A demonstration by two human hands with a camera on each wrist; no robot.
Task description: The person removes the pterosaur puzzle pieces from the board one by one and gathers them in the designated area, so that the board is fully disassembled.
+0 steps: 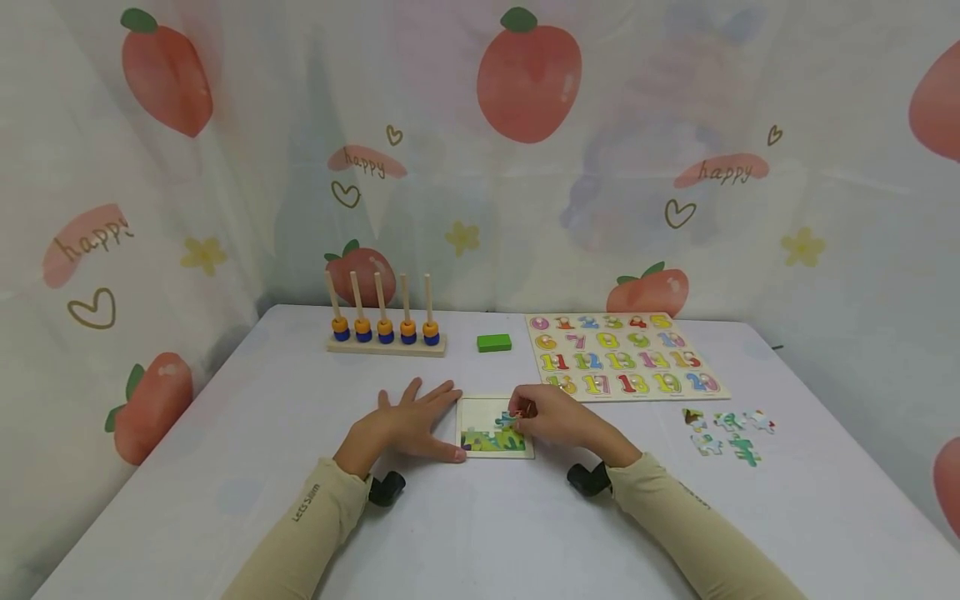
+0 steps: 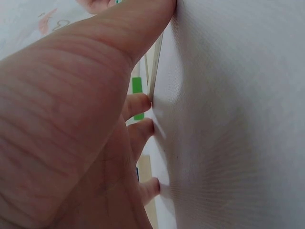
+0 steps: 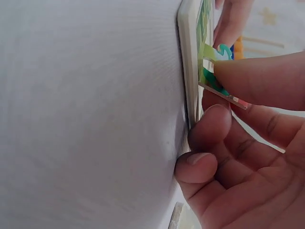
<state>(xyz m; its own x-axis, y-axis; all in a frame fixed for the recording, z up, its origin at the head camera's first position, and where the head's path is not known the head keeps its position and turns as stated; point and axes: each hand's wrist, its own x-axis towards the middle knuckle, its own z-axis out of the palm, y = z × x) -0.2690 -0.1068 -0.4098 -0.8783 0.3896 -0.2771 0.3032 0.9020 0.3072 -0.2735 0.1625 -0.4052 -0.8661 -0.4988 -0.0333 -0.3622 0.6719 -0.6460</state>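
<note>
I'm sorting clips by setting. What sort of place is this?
Probably a children's play or learning corner, perhaps staged: a jigsaw tray, a number puzzle board and a fruit-printed backdrop suggest it.

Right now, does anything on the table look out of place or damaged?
Nothing looks damaged. Loose pieces lie scattered right of the tray, turned at different angles, so they look untidy; the piece in the right hand tilts rather than lying flat.

A white bench [image 1: 487, 517] spreads around 6 o'clock; behind hangs pale fabric [image 1: 442, 108], printed with 1 large red fruit [image 1: 529, 83] at 12 o'clock and "happy" lettering [image 1: 725, 172] at 2.
</note>
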